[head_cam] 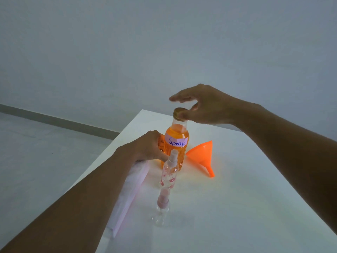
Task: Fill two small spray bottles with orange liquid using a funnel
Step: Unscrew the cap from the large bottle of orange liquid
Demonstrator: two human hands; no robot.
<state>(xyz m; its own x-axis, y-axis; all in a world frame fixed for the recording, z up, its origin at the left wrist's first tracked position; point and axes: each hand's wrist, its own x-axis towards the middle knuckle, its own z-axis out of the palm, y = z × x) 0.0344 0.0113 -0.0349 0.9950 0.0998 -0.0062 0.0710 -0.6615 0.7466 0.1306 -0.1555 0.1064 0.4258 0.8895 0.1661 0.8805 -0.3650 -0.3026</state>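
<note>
A large clear bottle of orange liquid (176,143), labelled "Spray", stands upright on the white table (237,198). My left hand (151,146) is wrapped around its left side. My right hand (202,105) hovers at its gold cap (179,112), thumb touching the cap's right edge, fingers spread above it. An orange funnel (201,156) lies on its side just right of the bottle. Two small clear spray bottles with pink caps stand in front: one with pink flowers (169,172) and a nearer plain one (162,207).
A folded white and pink cloth (131,189) lies along the table's left edge under my left forearm. The table's left edge drops to a grey floor (45,152). A pale wall (164,42) stands behind.
</note>
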